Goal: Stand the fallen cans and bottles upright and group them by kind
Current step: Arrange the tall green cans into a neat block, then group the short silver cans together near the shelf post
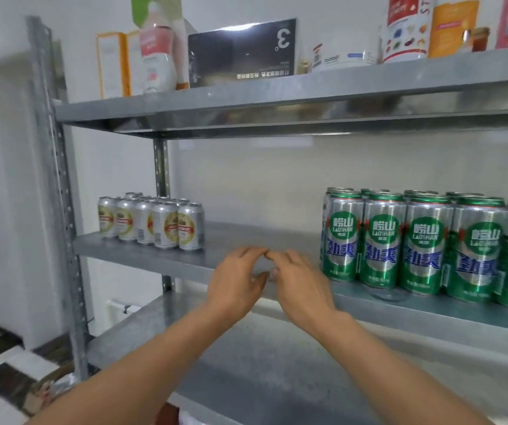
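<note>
Several short silver cans with red and gold labels (160,223) stand upright in a tight group at the left of the middle metal shelf (246,237). At the right of the same shelf stands a block of several tall green and silver cans (424,246), all upright. My left hand (237,283) and my right hand (298,283) hover side by side over the shelf's front edge, in the gap between the two groups. Their fingertips nearly meet. Both hands have loosely bent fingers and hold nothing.
The top shelf (277,93) carries a black box (240,53), a pink bottle (156,47), cartons and jars. A bare lower shelf (246,363) runs under my arms. The perforated steel upright (59,185) stands at the left beside a white wall.
</note>
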